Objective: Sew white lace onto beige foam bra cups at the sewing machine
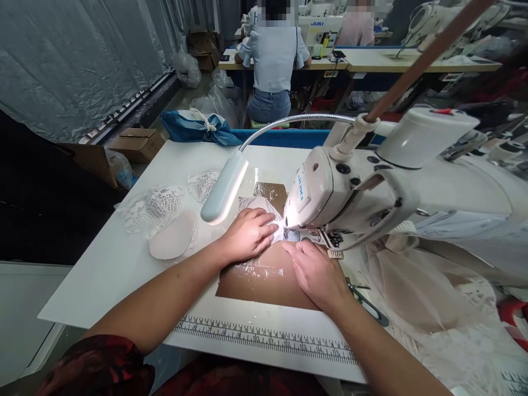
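Note:
Under the needle area of the white sewing machine (313, 187) lies a piece of white lace fabric (268, 206), brightly lit. My left hand (249, 234) rests palm down on this lace, its fingers stretched toward the needle. On the near side of the needle is my right hand (315, 269); its forefinger reaches to the fabric's edge and the other fingers are curled in. Whatever those curled fingers may hold is hidden. Beneath both hands a brown, shiny, tape-covered sheet (264, 280) covers the machine bed.
A lamp (225, 187) on a bent metal neck hangs above the table. Lace cups (163, 203) and a smooth pale cup (173, 239) lie left. Dark-handled thread snips (369, 305) and sheer lace fabric (429, 286) lie right. A printed ruler (264, 338) runs along the front. A person (272, 60) sits ahead.

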A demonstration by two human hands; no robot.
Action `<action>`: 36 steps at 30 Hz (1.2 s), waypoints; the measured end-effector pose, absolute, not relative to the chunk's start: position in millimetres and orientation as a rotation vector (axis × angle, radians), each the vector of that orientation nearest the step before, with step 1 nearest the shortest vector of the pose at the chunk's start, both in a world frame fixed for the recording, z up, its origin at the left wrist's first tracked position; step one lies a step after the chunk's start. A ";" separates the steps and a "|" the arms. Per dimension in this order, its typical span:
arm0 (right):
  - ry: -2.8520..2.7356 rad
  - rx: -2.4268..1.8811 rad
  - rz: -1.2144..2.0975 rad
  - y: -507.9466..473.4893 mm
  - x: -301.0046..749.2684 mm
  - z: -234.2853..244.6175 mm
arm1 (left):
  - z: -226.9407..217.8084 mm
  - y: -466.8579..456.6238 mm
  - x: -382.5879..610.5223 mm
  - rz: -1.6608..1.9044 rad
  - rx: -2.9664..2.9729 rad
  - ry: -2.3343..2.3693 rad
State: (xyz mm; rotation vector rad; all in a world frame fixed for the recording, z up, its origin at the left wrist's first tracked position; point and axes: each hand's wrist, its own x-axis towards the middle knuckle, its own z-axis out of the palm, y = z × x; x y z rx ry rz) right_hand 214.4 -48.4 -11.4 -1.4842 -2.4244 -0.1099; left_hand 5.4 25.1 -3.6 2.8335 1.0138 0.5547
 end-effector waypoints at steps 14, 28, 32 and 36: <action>-2.430 -1.247 -0.115 -38.3 225.4 -27.2 | 2.7 32.4 -6.6 0.415 2.590 1.622; -2.438 -1.203 -0.158 -36.8 227.4 -24.9 | 66.4 -38.6 -142.1 0.003 1.707 2.513; -2.423 -1.197 -0.139 -37.8 226.4 -23.8 | 41.3 -78.3 -172.2 0.090 1.717 2.463; -2.401 -1.218 -0.073 -39.5 226.0 -24.4 | 42.4 -112.4 -169.1 0.604 1.602 2.119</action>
